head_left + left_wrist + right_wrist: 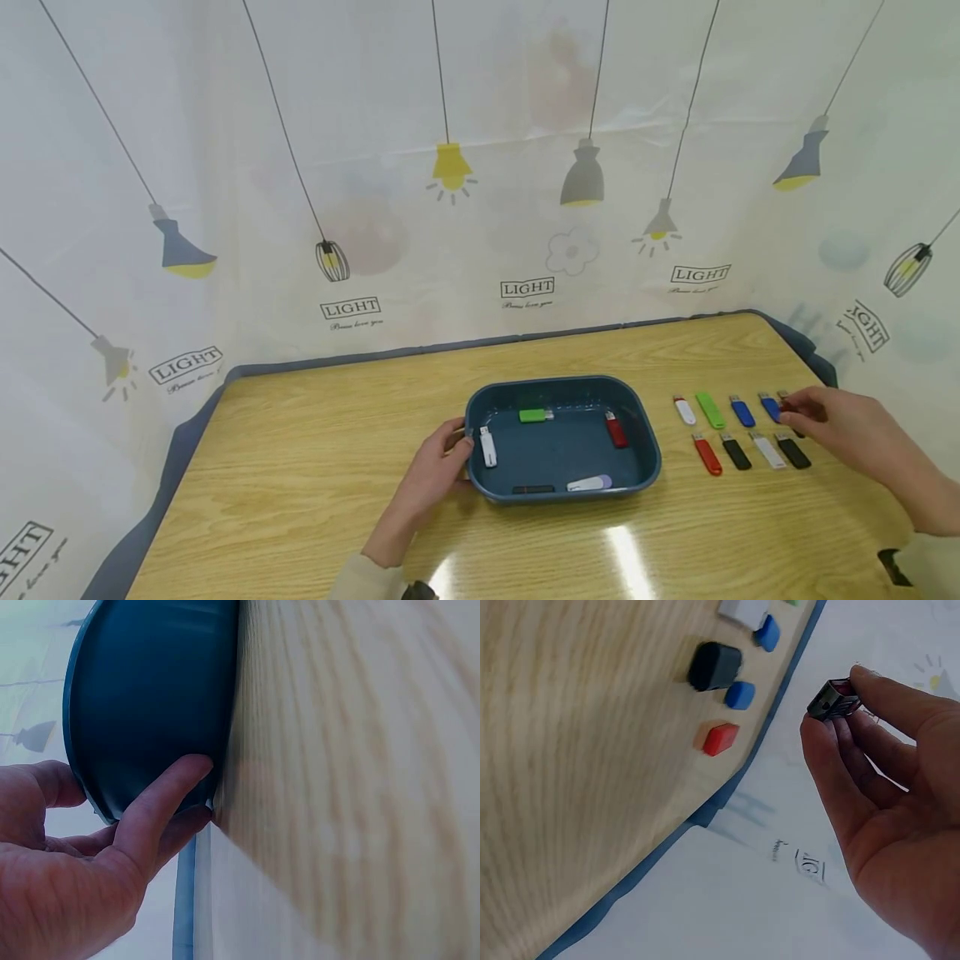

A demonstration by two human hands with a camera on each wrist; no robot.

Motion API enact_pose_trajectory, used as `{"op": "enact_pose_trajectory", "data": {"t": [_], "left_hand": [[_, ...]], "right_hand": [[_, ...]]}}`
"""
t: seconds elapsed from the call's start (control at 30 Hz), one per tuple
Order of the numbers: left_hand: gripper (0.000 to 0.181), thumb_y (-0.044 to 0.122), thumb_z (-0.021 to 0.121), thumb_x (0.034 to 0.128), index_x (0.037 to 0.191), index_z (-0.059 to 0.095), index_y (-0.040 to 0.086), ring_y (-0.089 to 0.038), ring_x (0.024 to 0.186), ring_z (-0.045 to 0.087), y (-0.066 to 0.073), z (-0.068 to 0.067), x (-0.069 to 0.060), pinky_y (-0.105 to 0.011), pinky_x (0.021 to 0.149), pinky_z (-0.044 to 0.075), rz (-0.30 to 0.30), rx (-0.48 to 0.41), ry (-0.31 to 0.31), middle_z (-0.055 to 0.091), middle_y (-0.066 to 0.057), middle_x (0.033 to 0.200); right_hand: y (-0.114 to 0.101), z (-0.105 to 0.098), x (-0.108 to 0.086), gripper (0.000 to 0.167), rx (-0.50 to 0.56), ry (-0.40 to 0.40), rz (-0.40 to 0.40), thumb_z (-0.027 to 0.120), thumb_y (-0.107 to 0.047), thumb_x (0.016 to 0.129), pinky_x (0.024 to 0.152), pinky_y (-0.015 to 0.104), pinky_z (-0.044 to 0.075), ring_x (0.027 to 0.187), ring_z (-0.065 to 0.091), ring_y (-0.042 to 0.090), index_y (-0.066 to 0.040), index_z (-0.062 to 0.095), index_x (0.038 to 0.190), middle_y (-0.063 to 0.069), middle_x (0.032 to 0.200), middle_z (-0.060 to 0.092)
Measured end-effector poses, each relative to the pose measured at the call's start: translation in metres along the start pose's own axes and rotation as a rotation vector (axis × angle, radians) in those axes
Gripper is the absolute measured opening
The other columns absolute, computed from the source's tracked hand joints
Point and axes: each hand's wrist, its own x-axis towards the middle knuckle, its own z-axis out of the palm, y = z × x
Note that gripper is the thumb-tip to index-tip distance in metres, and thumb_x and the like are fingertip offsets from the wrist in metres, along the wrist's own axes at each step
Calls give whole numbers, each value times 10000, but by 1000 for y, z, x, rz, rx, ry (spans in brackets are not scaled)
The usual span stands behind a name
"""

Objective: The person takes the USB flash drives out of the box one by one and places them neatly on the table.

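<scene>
My left hand [433, 467] grips the left end of a dark blue plastic tray [651, 442]. In the left wrist view its thumb is at the rim, and its fingers lie along the tray's outer wall [150, 682]. Over at the right, my right hand [843, 425] pinches a USB flash drive [832, 699] between thumb and fingertips. That drive's metal connector end faces the right wrist camera; fingers cover much of its body. Below it on the table lie a red drive [721, 739], a blue drive [740, 695] and a black drive [714, 667].
Inside the tray lie several drives, among them a green one [532, 416], a red one [617, 431] and a white one [488, 447]. Right of the tray, more drives stand in two rows, including a light green one [709, 410]. A printed curtain [465, 233] hangs behind the wooden table [315, 467].
</scene>
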Motion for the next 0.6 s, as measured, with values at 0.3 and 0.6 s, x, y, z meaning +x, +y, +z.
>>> {"op": "enact_pose_trajectory", "data": {"t": [0.3,0.6], "left_hand": [[500,170,461,1091,1531,395,-58,-401,1196,635,2,0,0,-454,792,645,6,-8,-4,427,-323,1539],[498,171,456,1093,1532,395,-56,-403,1195,634,3,-1,1,-451,791,645,3,-5,-4,429,-321,1539]], "right_hand": [[21,7,-1,308,6,-16,29,691,-134,987,607,484,560,732,652,301,163,653,1061,148,846,687],[34,15,1,269,5,-45,76,688,-110,965,592,461,542,696,629,272,154,658,1007,137,811,669]]}}
